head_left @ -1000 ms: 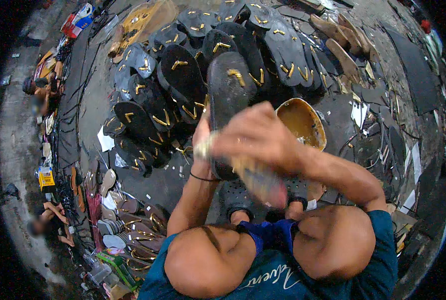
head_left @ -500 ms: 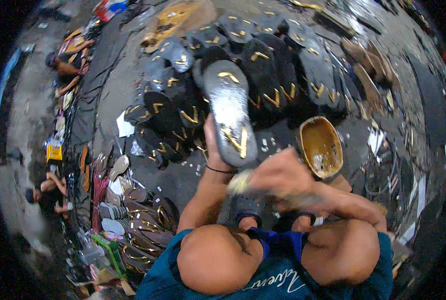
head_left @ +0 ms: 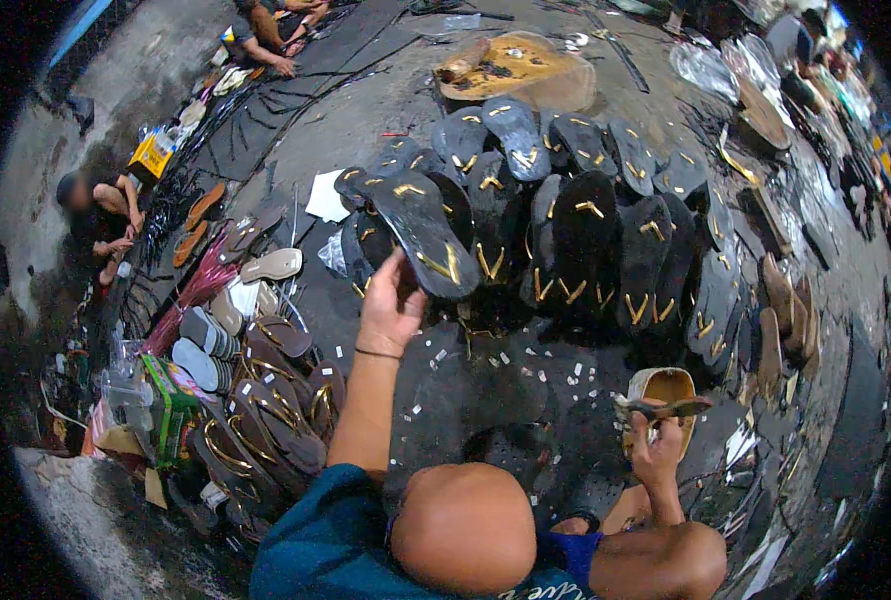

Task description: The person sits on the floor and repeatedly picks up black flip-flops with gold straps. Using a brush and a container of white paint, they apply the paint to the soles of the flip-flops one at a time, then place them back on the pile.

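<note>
My left hand (head_left: 393, 312) reaches out to the rows of dark soles, its fingers closed on the near end of a dark sandal sole (head_left: 418, 228). That sole is glossy on top, with small gold strips at both ends. It lies tilted over other soles at the left of the rows. At the right, my right hand (head_left: 658, 452) is closed round a brush (head_left: 674, 407) with a brown handle and a pale, smeared end. The brush is over a cut-open tan container (head_left: 688, 383), whose contents are mostly hidden by the hand and brush.
Several dark soles with gold strips (head_left: 584, 225) stand in rows ahead. Finished-looking brown sandals with gold straps (head_left: 276, 415) lie at the left, near a green box (head_left: 171, 410). A yellowish board (head_left: 556, 75) lies at the back. Another person (head_left: 106, 215) sits far left.
My left hand has carried the sole from the middle to the left of the rows. My right hand has moved from beside it to the container at the right. The view has shifted.
</note>
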Demonstrator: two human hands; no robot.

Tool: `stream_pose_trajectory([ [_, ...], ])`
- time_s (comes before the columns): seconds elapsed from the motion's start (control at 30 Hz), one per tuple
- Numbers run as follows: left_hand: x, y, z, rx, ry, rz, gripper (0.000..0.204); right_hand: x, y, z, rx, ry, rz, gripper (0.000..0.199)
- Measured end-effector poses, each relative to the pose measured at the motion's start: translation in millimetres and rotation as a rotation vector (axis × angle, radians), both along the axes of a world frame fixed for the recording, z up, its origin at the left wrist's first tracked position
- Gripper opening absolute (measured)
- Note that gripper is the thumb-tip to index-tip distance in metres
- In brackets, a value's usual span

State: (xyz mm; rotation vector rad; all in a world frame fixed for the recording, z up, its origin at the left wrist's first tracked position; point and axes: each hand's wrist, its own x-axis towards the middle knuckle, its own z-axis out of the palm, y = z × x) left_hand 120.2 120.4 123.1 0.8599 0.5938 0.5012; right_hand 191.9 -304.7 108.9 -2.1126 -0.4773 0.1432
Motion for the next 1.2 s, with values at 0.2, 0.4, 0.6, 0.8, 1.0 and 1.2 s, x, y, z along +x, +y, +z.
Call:
stream_pose_trajectory([
  [0.2, 56, 107, -4, -0.386, -0.172, 0.19, 0.033, 14, -8, -9, -0.112, -0.041, -0.077, 0.02],
  [0.4, 111, 142, -33, -0.296, -0.104, 0.323, 0.023, 19, -6, -15, -0.249, -0.205, -0.011, 0.021],
  [0.6, 70, 123, -29, -0.227, -0.094, 0.211, 0.027, 18, -3, -23, -0.147, -0.134, -0.043, 0.025],
  [0.8, -31, 66, -54, 0.183, 0.153, 0.353, 0.04, 32, -50, -51, -0.266, -0.18, -0.049, 0.026],
  [1.0, -161, 209, -179, 0.539, 1.044, 0.913, 0.069, 30, -25, -22, -0.131, 0.069, -0.113, 0.032],
  [1.2, -305, 288, -167, 0.549, 0.464, 0.434, 0.019, 43, -38, -11, -0.26, -0.005, -0.27, 0.03],
])
